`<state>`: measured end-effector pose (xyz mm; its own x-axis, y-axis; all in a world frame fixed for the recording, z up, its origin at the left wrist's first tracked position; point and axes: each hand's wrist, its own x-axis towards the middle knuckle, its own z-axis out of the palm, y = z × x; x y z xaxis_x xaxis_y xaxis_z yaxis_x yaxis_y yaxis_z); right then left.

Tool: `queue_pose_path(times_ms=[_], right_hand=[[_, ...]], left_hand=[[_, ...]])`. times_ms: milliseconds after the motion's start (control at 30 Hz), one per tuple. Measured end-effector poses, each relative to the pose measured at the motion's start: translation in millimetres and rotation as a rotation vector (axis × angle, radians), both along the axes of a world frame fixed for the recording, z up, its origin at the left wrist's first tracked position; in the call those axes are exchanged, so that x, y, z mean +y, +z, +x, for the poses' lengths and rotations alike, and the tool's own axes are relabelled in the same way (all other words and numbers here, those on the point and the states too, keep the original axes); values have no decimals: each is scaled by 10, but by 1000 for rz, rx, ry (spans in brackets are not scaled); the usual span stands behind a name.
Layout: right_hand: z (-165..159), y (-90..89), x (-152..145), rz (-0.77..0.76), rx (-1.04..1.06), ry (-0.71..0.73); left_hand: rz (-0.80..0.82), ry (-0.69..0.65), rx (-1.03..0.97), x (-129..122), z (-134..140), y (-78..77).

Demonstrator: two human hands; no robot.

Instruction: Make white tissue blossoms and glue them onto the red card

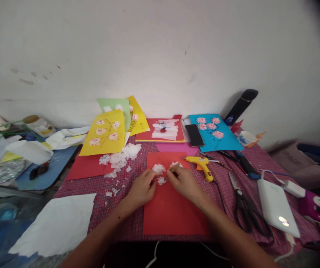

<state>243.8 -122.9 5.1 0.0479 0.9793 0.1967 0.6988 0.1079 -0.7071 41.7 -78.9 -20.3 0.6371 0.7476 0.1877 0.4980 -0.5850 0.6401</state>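
Paper flowers point(158, 169) on our red sheet point(173, 216). Left hand point(143, 186), right hand point(182, 182) curled over it, we can't tell if grasping. Glue gun point(204, 164) right of it

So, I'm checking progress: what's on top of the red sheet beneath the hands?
White paper flowers show on the red sheet. The left hand and right hand hide parts of it, so anything there is unseen.
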Motion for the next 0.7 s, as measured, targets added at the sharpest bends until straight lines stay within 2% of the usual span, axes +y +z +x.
queue_pose_path(times_ms=[167,433,700], right_hand=[[-19,22,0,0,16,-9],[-12,8,-6,-27,48,-30],[-31,9,-16,-54,-6,19]], left_hand=[[-32,0,77,-39,1,30],[-35,-1,90,-33,1,36],[51,-119,195,-21,47,85]])
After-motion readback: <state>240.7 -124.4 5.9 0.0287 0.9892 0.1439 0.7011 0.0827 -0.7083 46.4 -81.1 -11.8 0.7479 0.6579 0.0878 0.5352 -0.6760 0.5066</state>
